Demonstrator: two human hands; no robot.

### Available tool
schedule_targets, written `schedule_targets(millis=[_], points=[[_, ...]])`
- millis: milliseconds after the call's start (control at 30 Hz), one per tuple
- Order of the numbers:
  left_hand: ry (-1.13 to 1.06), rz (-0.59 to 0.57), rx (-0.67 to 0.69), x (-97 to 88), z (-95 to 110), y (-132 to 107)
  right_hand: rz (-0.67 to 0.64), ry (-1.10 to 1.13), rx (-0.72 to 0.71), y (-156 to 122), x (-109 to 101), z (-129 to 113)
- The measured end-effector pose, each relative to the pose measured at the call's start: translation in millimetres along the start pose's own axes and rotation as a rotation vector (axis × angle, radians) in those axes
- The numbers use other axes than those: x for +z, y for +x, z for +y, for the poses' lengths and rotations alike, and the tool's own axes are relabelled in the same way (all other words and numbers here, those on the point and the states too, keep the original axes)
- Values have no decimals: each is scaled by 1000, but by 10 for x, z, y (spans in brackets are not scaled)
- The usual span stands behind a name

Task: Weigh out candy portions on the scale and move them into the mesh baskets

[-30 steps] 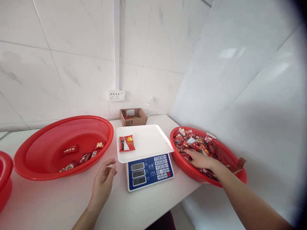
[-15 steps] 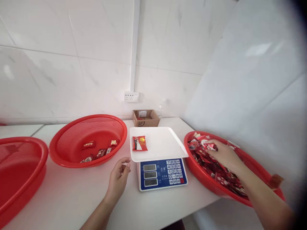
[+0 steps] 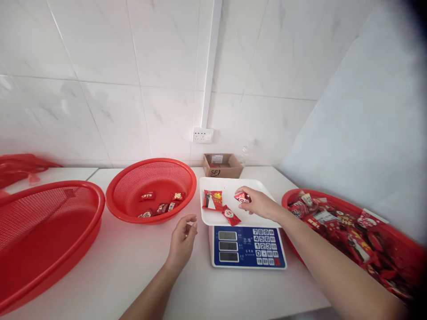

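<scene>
My right hand pinches a small red wrapped candy over the white tray of a weighing scale. Two red packets lie on the tray left of it: a larger flat packet with a printed figure, and a small wrapped candy at its lower corner. My left hand is beside the scale's left edge, fingers loosely curled and apart, holding nothing. Below the tray is the scale's blue panel with displays and number keys.
At the right stands a red basket heaped with wrapped candies. Another red basket holds several packets, and a third basket is farther left. A cardboard box stands behind the scale, and red plastic bags lie at far left.
My right hand has moved left from the candy-filled basket to above the tray, holding a candy. A second packet now lies on the tray. The camera view has shifted left.
</scene>
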State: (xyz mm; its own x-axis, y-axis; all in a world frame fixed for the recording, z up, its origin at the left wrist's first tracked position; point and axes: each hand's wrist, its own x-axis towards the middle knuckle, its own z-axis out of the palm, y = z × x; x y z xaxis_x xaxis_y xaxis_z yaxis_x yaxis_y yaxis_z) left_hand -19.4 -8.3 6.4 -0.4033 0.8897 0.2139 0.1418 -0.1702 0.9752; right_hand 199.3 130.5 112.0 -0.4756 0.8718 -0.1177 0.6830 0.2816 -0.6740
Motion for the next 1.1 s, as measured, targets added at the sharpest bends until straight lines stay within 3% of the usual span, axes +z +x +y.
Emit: schedule_targets(millis=[333,567,733,800,867,967,1033,1100], points=[[-11,-28,-6,16,-48,-22,99,-234,-118,185,271,-26],[14,-37,-1,14,-61,-35,-155,-351,-257,74,498,-185],[29,-35,10,22,-40,-17,-159,-300,-337,-5,500,-151],[34,-35,12,17,-19,-13,-99,-265,-367,-53,420,-86],[43,-19,11,7,10,-8,51,-214,-385,-130,247,25],[63,-8,-1,-4,56,7,306,-214,-249,-353,-183,291],[75,-24,-17,-6,83,9,300,-298,-30,-579,-496,509],[88,-45,-31,-4,109,0,135,-385,184,-827,-730,729]])
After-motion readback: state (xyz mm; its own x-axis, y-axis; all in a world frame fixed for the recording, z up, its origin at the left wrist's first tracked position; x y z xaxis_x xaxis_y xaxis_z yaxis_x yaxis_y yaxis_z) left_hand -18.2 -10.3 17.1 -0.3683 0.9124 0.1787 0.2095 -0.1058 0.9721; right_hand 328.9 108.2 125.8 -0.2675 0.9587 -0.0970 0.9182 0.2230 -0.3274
